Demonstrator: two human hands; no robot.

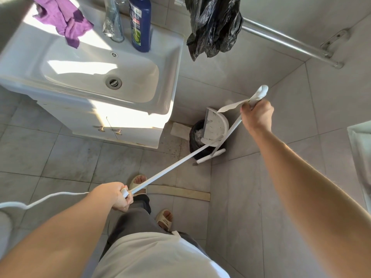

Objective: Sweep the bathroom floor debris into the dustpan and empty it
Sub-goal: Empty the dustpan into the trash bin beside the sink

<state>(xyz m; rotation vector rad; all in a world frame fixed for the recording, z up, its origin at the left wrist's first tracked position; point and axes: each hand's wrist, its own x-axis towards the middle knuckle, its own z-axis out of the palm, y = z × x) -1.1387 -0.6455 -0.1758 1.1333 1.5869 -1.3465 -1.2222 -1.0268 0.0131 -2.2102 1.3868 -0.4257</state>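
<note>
My right hand [259, 117] grips the top of the white dustpan handle [233, 129], out by the corner wall. The dustpan [216, 125] is tipped up, its mouth over a small bin with a black liner [193, 141] that has pale debris inside. A white paper strip [230, 106] hangs near that hand. My left hand [118, 197] grips the end of the white broom pole [170, 167], which slants up to the bin; the broom's head is hidden behind the dustpan.
A white sink [96, 73] on a cabinet [112, 129] stands left of the bin, with a blue bottle [140, 23] and purple cloth [64, 19]. A black bag [212, 27] and metal rail [285, 41] are on the wall. A wooden strip [180, 192] and my slippered feet [164, 219] are on the floor.
</note>
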